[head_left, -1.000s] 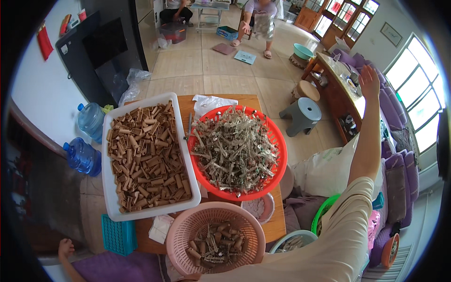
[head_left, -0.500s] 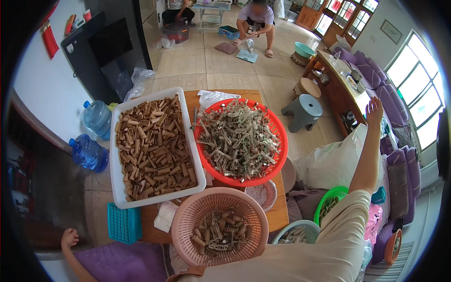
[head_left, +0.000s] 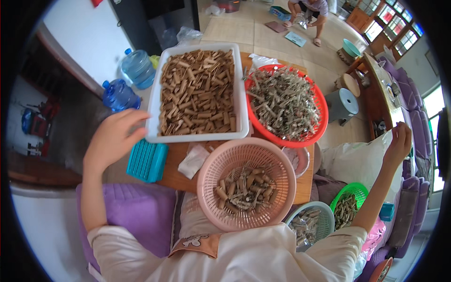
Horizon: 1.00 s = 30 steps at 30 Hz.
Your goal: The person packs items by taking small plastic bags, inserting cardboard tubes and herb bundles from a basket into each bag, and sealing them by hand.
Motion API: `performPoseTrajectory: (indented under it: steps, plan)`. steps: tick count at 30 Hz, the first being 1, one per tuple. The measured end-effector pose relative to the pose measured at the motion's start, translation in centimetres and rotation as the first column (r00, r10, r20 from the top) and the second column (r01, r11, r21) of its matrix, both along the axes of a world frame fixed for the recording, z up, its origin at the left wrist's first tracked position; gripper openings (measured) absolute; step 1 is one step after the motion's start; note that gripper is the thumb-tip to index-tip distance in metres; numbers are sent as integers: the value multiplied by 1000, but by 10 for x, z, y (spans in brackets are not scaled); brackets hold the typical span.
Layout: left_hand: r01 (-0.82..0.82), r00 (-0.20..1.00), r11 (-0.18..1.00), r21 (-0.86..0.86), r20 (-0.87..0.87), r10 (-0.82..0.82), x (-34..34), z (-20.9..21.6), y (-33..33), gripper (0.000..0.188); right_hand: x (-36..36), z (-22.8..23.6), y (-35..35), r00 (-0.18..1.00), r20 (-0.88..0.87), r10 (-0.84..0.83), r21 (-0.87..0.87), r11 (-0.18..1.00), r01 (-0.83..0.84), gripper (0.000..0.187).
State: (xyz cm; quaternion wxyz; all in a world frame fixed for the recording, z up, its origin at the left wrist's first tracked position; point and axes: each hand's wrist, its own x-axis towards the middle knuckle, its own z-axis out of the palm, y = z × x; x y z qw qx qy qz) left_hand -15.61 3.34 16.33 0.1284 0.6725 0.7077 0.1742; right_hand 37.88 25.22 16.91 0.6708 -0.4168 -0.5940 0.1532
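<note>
My left hand (head_left: 115,136) is raised beside the near left corner of a white tray (head_left: 197,138), fingers apart and holding nothing. The tray is heaped with short brown tube-like pieces (head_left: 199,94). Out to the far right, my right hand (head_left: 399,143) is lifted above a large white sack (head_left: 352,157), its fingers loosely bent, with nothing visible in them. In front of me a pink basket (head_left: 209,183) holds a mix of brown tubes and pale shiny strips (head_left: 246,188). Behind it, a red basket (head_left: 321,110) is piled with tangled silvery strips (head_left: 284,101).
A teal basket (head_left: 146,162) and folded white paper (head_left: 192,161) lie left of the pink basket. Grey-green (head_left: 329,221) and green baskets (head_left: 359,190) stand at right. Two blue water jugs (head_left: 138,70) stand beyond the tray. A person (head_left: 310,11) squats on the far floor.
My left hand has come up from the lower left to the tray's corner. The fingers of my right hand, spread before, are now more bent. The view has turned left and down.
</note>
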Motion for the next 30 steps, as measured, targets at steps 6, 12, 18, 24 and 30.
performPoseTrajectory:
  steps: [6,12,18,24,30]
  plan:
    - [112,969,985,-133,-206,-138,14,-86,73,15,-111,-39,-162,607,795,-22,333,851,-406,8]
    - [-113,983,983,-144,-158,90,-13,-182,145,24,-75,-139,-222,721,693,1,-11,1000,9,12]
    - [-410,895,902,136,253,368,-44,-228,199,25,18,-240,-287,530,821,211,-529,630,569,41]
    - [-326,911,913,247,-178,373,-26,-207,217,23,33,-291,-311,603,758,249,-641,458,616,47]
    - [-339,871,938,77,-350,344,-21,-202,225,18,30,-275,-301,669,723,173,-664,440,604,25]
